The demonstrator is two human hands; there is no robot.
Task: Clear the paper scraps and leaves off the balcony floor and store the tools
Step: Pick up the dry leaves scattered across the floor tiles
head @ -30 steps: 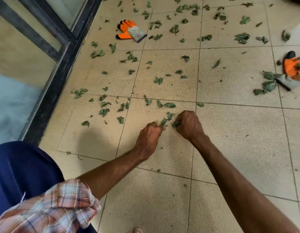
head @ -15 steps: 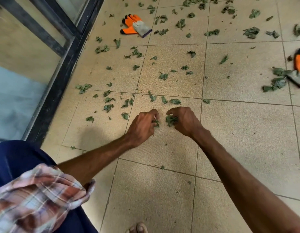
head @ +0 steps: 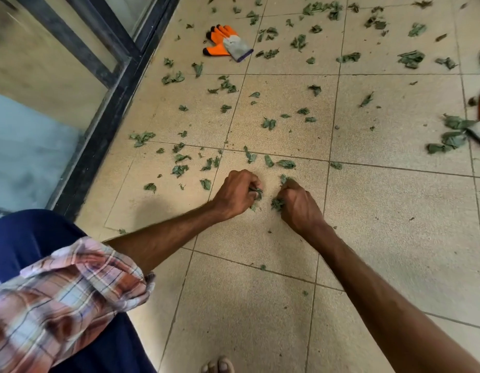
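Tiled floor (head: 395, 238): beige, fills the frame.
Left hand (head: 234, 195), right hand (head: 300, 205): centre frame. Fingers lay looser on the tiles half a second ago; now both are curled into fists gripping leaves (head: 277, 203).
Orange glove (head: 225, 43): upper centre, lying flat.
Remaining leaves: green, crumpled, small, scattered across the upper half, several just above the fists.

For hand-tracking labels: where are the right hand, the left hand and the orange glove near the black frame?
right hand (head: 299, 204): head view, back of the hand, gripping leaves (head: 277, 203).
left hand (head: 234, 195): head view, back of the hand, also gripping leaves.
orange glove (head: 228, 44): head view, middle of the glove.
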